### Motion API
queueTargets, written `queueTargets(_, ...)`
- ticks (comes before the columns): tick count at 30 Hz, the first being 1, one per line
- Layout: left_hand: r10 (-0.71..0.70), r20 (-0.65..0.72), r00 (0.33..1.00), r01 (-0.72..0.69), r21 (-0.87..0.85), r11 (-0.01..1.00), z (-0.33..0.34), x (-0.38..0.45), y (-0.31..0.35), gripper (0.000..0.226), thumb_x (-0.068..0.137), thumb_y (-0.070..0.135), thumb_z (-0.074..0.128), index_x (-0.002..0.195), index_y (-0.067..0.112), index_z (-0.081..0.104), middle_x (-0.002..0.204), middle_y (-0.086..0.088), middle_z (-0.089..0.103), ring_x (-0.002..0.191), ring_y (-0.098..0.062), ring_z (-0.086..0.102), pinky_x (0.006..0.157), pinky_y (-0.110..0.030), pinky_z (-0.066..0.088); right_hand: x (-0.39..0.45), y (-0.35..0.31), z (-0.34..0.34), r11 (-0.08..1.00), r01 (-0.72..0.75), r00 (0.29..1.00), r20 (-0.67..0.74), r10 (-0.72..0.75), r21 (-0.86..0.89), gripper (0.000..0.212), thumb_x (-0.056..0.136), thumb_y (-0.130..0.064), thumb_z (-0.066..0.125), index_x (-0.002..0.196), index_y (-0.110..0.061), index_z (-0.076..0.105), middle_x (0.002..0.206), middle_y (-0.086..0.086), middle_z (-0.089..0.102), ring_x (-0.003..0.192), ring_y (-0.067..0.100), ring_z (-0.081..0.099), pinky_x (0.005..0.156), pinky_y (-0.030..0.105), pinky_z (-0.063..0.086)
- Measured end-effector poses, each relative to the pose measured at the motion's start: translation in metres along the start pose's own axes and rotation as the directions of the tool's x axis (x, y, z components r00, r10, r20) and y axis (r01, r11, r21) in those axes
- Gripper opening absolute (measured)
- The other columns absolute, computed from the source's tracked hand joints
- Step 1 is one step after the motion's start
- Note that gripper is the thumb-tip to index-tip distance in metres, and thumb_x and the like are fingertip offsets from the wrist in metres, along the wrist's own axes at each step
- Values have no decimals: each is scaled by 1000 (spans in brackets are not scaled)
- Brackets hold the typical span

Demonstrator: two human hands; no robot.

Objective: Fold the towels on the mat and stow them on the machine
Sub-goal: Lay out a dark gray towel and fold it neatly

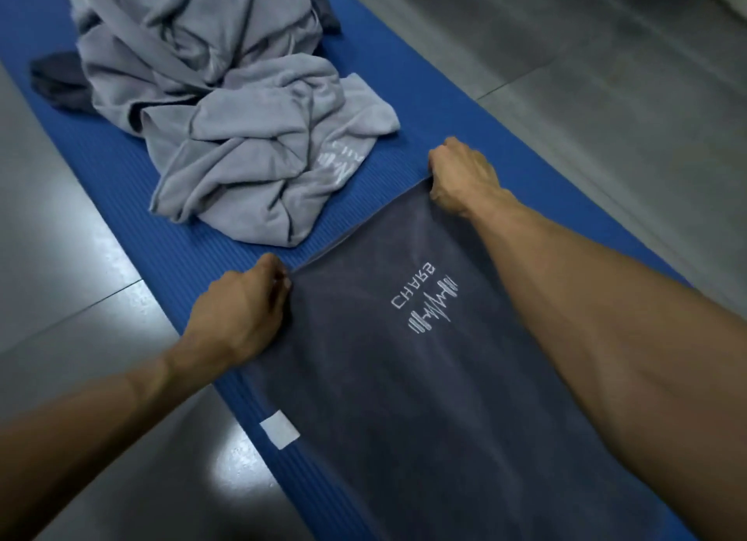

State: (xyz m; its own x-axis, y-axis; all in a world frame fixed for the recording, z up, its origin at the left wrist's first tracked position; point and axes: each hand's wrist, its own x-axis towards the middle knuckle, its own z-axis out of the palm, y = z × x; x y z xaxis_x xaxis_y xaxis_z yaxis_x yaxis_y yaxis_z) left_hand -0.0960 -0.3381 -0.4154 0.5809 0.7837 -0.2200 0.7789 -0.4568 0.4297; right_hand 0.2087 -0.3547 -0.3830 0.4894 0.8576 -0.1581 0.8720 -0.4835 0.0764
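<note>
Head cam: left hand [238,314] and right hand [461,177] each pinch a far corner of the dark towel [424,379], looks flat on the blue mat [194,257]; grey towel pile [226,108] just beyond.

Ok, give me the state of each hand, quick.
Left hand: closed, pinching the far left corner of the dark grey towel.
Right hand: closed, pinching the towel's far right corner.

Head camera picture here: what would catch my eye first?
Two bare arms reach forward, the left hand and right hand each pinching a far corner of a dark grey towel spread flat on a blue mat. Beyond it sits a rumpled pile of light grey towels.
</note>
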Motion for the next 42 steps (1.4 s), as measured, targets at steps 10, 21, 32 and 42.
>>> queueTargets(10, 507, -37, 861, -476, 291, 830, 34, 22, 46, 48, 90, 35, 39, 126, 9, 58, 130, -11, 58, 124, -32, 51, 100, -46, 41, -63, -26, 68, 936, 296, 938, -241, -247, 192, 50, 96, -34, 39, 142, -15, 44, 152, 9, 38, 137, 28, 39, 107, 49, 33)
queueTargets(21, 588, 98, 803, -578, 365, 730, 51, 48, 79, 61, 94, 40, 26, 142, 7, 43, 147, -12, 44, 142, -31, 32, 117, -55, 18, -56, 49, 48, 956, -153, 977, -109, 185, 249, 57, 102, -42, 30, 153, -16, 23, 162, 8, 16, 149, 26, 13, 120, 50, 10)
queueTargets(32, 578, 177, 797, -596, 389, 703, 84, 91, 182, 62, 95, 45, 28, 148, 14, 28, 155, -12, 24, 146, -35, 10, 117, -56, 7, -189, 161, 79, 875, -433, 893, -28, 449, 215, 54, 103, -43, 21, 150, -19, 32, 155, 7, 34, 143, 25, 29, 118, 46, 18)
queueTargets(42, 646, 292, 706, -709, 273, 651, 144, 95, 272, 61, 100, 49, 16, 154, 25, 4, 162, 7, 1, 149, -23, -6, 118, -55, -4, -243, 230, 72, 486, -721, 590, 68, 805, 494, 36, 102, -32, 37, 89, -13, 65, 91, 0, 62, 102, 30, 56, 95, 44, 36)
